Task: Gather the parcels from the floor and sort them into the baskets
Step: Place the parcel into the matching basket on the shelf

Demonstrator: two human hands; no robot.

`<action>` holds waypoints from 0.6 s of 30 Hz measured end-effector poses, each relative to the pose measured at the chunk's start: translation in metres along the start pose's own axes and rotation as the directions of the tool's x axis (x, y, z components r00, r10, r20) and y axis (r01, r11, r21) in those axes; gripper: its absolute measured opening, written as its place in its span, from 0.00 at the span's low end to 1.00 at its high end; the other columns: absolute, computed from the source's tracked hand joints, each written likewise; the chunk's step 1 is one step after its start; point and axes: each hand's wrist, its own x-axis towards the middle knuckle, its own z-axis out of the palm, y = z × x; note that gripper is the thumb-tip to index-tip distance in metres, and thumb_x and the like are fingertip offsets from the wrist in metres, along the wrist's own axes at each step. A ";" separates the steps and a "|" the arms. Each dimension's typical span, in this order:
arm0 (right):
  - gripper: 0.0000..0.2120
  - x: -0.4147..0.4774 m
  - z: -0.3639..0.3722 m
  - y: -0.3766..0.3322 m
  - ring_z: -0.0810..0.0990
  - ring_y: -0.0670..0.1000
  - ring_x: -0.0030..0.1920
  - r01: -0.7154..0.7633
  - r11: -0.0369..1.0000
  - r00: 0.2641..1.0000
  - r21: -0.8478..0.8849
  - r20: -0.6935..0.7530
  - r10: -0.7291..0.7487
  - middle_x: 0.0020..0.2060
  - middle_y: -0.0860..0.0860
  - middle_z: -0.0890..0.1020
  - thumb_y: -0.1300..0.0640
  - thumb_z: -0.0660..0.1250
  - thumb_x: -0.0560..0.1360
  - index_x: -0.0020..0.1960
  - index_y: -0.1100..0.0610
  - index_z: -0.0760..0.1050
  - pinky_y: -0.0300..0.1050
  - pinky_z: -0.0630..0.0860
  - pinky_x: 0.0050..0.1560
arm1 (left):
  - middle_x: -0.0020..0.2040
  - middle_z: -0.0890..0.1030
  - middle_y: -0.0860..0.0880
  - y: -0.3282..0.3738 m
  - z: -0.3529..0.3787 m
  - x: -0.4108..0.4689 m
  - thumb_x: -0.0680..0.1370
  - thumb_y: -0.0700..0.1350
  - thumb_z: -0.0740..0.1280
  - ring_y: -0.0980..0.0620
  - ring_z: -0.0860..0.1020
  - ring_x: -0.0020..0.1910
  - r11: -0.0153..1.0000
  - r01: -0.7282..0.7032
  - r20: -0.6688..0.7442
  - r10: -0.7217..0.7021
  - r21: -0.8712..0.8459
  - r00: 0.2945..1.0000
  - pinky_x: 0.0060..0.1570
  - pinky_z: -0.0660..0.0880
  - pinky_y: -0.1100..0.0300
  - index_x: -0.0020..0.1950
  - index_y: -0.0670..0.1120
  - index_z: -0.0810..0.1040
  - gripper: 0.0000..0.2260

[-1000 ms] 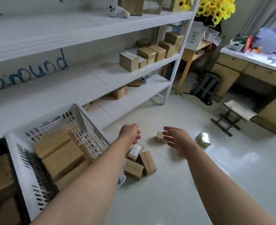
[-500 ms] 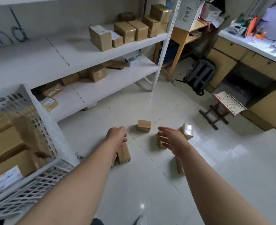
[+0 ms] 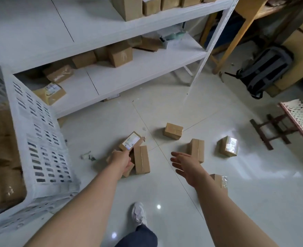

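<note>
The white perforated basket (image 3: 40,139) at the left already held several brown parcels (image 3: 3,189), so the sorting looked partly done, yet at least six small cartons lay scattered on the tiled floor (image 3: 254,202). The left hand (image 3: 121,160) was down on the nearest cluster, beside the white-labelled parcel (image 3: 130,143) and the taped carton (image 3: 141,162), fingers curled, though whether they gripped a box could not be told. The right hand (image 3: 184,164) hung empty, fingers spread apart, near the upright carton (image 3: 198,150).
</note>
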 end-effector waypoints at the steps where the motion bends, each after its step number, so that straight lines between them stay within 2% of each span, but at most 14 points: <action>1: 0.14 0.017 0.001 0.002 0.78 0.52 0.57 -0.014 1.000 1.000 -0.005 -0.007 0.014 0.54 0.52 0.81 0.63 0.56 0.80 0.58 0.53 0.78 0.49 0.73 0.61 | 0.47 0.80 0.43 -0.003 0.007 0.016 0.79 0.46 0.61 0.50 0.77 0.35 1.000 0.021 -0.008 -0.021 -0.007 1.000 0.32 0.72 0.60 0.51 0.41 0.76 0.10; 4: 0.14 0.071 0.007 0.011 0.78 0.53 0.57 -0.038 0.999 0.999 -0.001 -0.002 0.038 0.53 0.53 0.82 0.62 0.56 0.80 0.58 0.54 0.78 0.51 0.72 0.65 | 0.43 0.78 0.44 -0.018 0.027 0.064 0.81 0.44 0.58 0.46 0.77 0.41 0.997 0.076 -0.023 -0.075 0.007 0.997 0.41 0.74 0.57 0.42 0.44 0.73 0.10; 7: 0.15 0.131 0.016 0.028 0.78 0.53 0.56 -0.058 0.998 0.998 -0.015 0.011 0.058 0.52 0.52 0.82 0.62 0.56 0.80 0.59 0.54 0.78 0.51 0.71 0.65 | 0.49 0.79 0.42 -0.040 0.046 0.119 0.80 0.44 0.58 0.42 0.79 0.50 0.993 0.114 -0.055 -0.113 0.019 0.992 0.52 0.75 0.52 0.46 0.44 0.73 0.07; 9: 0.16 0.175 0.026 0.046 0.78 0.54 0.55 -0.069 0.997 0.997 -0.034 0.024 0.069 0.51 0.52 0.82 0.62 0.56 0.79 0.61 0.55 0.78 0.51 0.71 0.65 | 0.51 0.79 0.41 -0.062 0.060 0.161 0.80 0.43 0.57 0.41 0.78 0.54 0.992 0.126 -0.070 -0.124 0.017 0.990 0.56 0.75 0.50 0.45 0.44 0.71 0.06; 12: 0.17 0.245 0.042 0.080 0.78 0.56 0.59 -0.064 0.994 0.997 -0.087 0.048 0.068 0.54 0.54 0.81 0.63 0.55 0.79 0.62 0.56 0.78 0.50 0.73 0.62 | 0.53 0.78 0.41 -0.099 0.083 0.226 0.79 0.42 0.57 0.40 0.77 0.56 0.991 0.134 -0.067 -0.134 -0.005 0.989 0.55 0.73 0.52 0.51 0.44 0.70 0.04; 14: 0.18 0.292 0.052 0.105 0.78 0.54 0.57 -0.057 0.991 0.996 -0.121 0.064 0.065 0.55 0.54 0.81 0.64 0.55 0.78 0.63 0.56 0.77 0.45 0.73 0.57 | 0.52 0.78 0.41 -0.126 0.097 0.270 0.79 0.43 0.58 0.41 0.78 0.53 0.990 0.142 -0.065 -0.144 -0.021 0.987 0.53 0.74 0.53 0.54 0.44 0.71 0.06; 18: 0.21 0.376 0.067 0.152 0.76 0.52 0.61 -0.074 0.983 0.993 -0.171 0.075 0.088 0.57 0.54 0.80 0.66 0.53 0.77 0.65 0.56 0.76 0.48 0.70 0.66 | 0.49 0.79 0.41 -0.174 0.120 0.352 0.79 0.42 0.59 0.43 0.78 0.46 0.983 0.170 -0.080 -0.174 -0.064 0.981 0.46 0.75 0.55 0.56 0.40 0.74 0.10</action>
